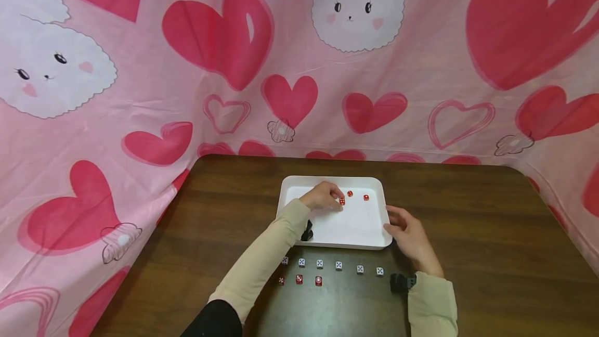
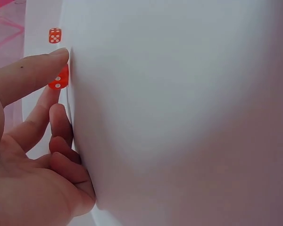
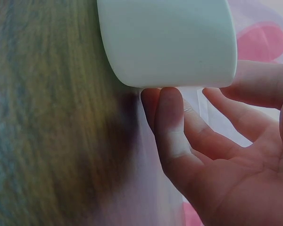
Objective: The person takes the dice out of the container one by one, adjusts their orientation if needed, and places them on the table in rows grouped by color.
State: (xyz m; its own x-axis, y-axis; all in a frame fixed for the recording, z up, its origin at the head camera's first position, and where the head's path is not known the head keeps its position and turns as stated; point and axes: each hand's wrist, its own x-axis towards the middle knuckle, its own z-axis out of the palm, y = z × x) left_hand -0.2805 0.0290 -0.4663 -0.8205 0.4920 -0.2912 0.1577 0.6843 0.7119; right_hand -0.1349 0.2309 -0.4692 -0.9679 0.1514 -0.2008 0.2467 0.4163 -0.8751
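In the head view my left hand reaches into the white tray. Its thumb and forefinger pinch a red die with white dots, low over the tray. Just beyond those fingertips lies another red die; a further red die sits to its right. My right hand holds the tray's right edge, the thumb at the rim and several fingertips against the outer wall.
A row of several white dice runs along the wooden table in front of the tray. Nearer me is a shorter row of red dice, partly beside my left sleeve. Pink heart-print cloth hangs behind the table.
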